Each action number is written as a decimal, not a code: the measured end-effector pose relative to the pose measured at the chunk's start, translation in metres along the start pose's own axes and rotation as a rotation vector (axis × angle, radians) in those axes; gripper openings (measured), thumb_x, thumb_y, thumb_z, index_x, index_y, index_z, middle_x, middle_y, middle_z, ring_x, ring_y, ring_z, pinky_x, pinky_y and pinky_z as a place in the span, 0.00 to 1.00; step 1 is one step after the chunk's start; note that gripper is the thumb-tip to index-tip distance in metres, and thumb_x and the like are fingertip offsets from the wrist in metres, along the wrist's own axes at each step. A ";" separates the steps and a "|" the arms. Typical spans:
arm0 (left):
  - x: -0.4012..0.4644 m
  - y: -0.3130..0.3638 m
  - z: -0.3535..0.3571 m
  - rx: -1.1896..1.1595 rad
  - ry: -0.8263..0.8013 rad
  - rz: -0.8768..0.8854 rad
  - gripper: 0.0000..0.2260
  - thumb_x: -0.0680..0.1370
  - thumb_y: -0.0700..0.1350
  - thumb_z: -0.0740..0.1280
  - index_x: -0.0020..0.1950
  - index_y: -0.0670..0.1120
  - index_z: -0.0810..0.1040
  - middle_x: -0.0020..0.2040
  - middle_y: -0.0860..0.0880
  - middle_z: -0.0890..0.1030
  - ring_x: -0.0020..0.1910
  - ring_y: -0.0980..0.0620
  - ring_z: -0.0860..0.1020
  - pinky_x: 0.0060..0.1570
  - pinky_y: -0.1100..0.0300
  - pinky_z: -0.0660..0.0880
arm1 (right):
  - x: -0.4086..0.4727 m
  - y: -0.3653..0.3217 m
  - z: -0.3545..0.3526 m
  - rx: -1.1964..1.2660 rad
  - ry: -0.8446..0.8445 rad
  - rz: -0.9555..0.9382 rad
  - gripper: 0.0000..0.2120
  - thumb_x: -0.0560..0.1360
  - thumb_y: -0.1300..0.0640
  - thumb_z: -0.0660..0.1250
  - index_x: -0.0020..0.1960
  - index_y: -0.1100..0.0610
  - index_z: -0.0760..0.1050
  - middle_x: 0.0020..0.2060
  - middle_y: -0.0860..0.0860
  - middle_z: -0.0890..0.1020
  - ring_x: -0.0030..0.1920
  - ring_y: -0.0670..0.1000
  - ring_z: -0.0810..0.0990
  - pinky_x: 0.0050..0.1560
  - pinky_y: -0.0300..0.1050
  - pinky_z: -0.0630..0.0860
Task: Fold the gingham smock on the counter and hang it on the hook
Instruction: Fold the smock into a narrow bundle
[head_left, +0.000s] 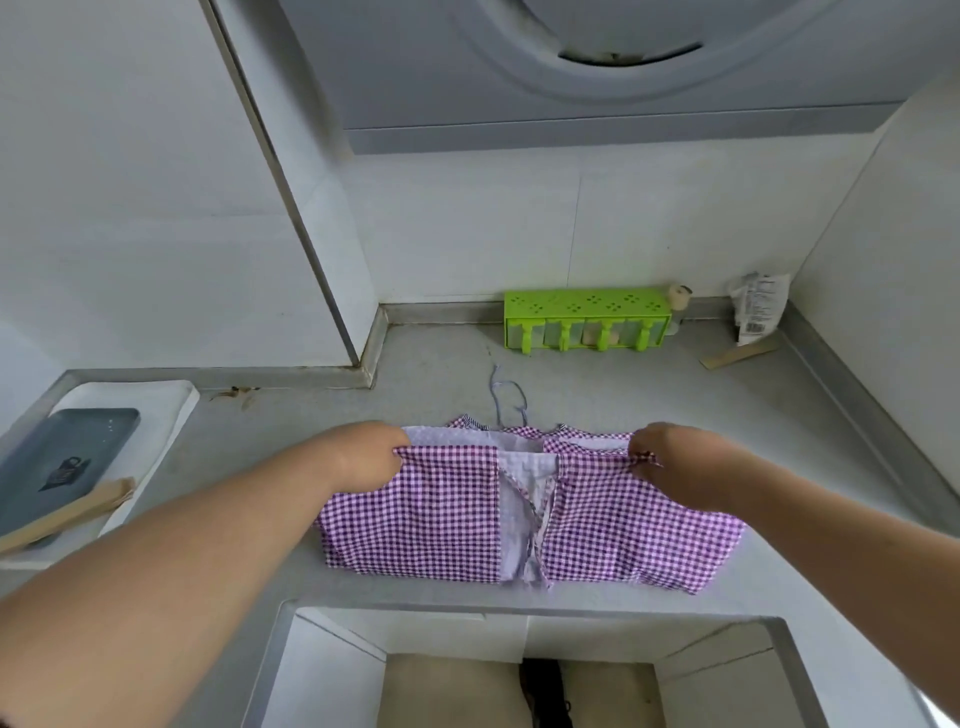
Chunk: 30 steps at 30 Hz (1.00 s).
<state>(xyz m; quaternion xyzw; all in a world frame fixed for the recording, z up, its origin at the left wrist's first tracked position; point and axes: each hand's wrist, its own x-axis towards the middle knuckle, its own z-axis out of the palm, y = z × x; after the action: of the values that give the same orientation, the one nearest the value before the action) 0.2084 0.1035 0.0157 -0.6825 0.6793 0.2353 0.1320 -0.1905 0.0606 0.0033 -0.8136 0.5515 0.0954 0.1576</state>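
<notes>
The smock (524, 514) lies on the counter (727, 426), partly folded, its two checked panels turned in over a paler middle strip. The left hand (363, 457) pinches the far left corner of the top layer, fingers curled round the cloth; the right hand (670, 462) pinches the far right edge the same way. Just beyond the fingers, thin ties (506, 395) trail loose toward the wall. Farther past them stands a green rack (587, 317), with a white packet (756, 306) off to the right.

Judging from this, the next fold is at risk. If one hand pulls ahead of the other, the layers could skew and the middle strip bunch up. The near edge sits close to the counter's cut-out, so it could slide off. The loose ties may get trapped inside the fold. No hook is in view.
</notes>
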 end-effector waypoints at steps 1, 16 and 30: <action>0.011 -0.001 -0.003 0.026 0.028 -0.009 0.11 0.85 0.46 0.59 0.56 0.54 0.80 0.55 0.53 0.81 0.53 0.51 0.79 0.51 0.56 0.74 | 0.013 0.003 -0.001 0.006 0.009 -0.003 0.09 0.82 0.47 0.63 0.60 0.46 0.78 0.55 0.45 0.80 0.54 0.50 0.78 0.56 0.48 0.77; 0.131 0.006 -0.005 0.181 0.037 -0.222 0.11 0.86 0.51 0.56 0.54 0.50 0.77 0.50 0.51 0.78 0.49 0.51 0.79 0.54 0.52 0.79 | 0.168 0.043 0.046 0.123 -0.146 0.107 0.12 0.84 0.50 0.55 0.64 0.49 0.73 0.59 0.51 0.81 0.52 0.52 0.77 0.55 0.49 0.75; 0.174 0.006 0.042 0.158 0.231 0.113 0.22 0.83 0.53 0.65 0.76 0.51 0.68 0.72 0.50 0.70 0.68 0.49 0.73 0.68 0.52 0.75 | 0.208 0.037 0.074 -0.002 -0.112 0.171 0.10 0.81 0.57 0.57 0.59 0.50 0.74 0.50 0.51 0.79 0.48 0.53 0.80 0.49 0.52 0.81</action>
<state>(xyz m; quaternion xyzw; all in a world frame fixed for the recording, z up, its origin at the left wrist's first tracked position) 0.1912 -0.0261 -0.1059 -0.6533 0.7436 0.1078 0.0930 -0.1454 -0.1060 -0.1396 -0.7571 0.6090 0.1545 0.1788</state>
